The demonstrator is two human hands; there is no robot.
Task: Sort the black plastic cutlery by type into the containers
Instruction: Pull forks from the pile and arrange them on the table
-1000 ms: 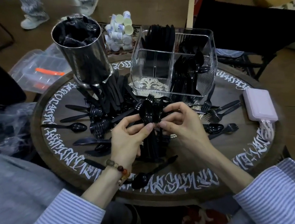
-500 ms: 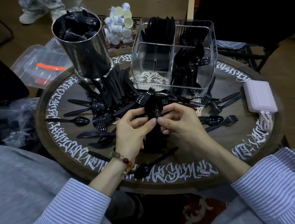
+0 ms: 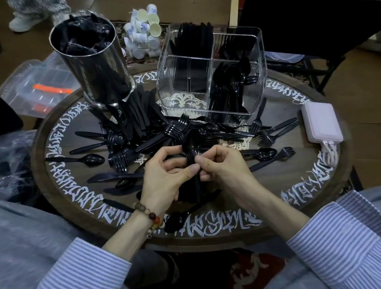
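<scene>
While both hands pinch a stack of black spoons [image 3: 191, 144] upright over the lettered tabletop [image 3: 304, 194], left hand [image 3: 165, 178] and right hand [image 3: 224, 171] meet thumb to thumb; white script stays unreadable; clear container [image 3: 211, 73] stands beyond.

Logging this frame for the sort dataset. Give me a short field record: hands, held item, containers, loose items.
left hand: grips the spoon stack
right hand: pinches the same stack
held item: spoon stack, bowls up, nested
clear container: divided; spoons in near-right compartment, near-left one empty
metal cylinder: holds crumpled black material
loose cutlery: forks, spoons and knives spread on round table
other: pink power bank at right edge
</scene>
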